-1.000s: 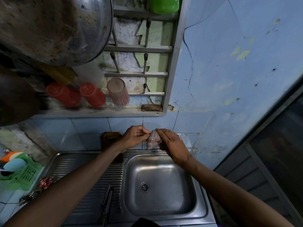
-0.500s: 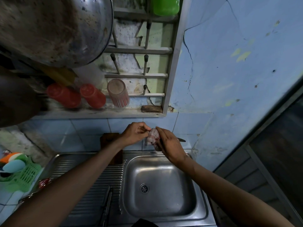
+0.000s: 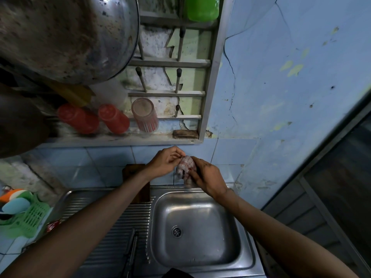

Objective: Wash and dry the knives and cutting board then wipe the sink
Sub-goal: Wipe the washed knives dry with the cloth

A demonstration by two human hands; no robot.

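Above the back rim of the sink [image 3: 249, 255], both hands are holding a bunched checked cloth [image 3: 185, 170], its long axis hanging roughly top to bottom. The left hand [image 3: 165, 162] is pinching the cloth's top edge with curled fingers, and the right hand [image 3: 206, 177] is gripping its right side. A brown cutting board [image 3: 133, 170] is standing against the tiled wall behind the left forearm.
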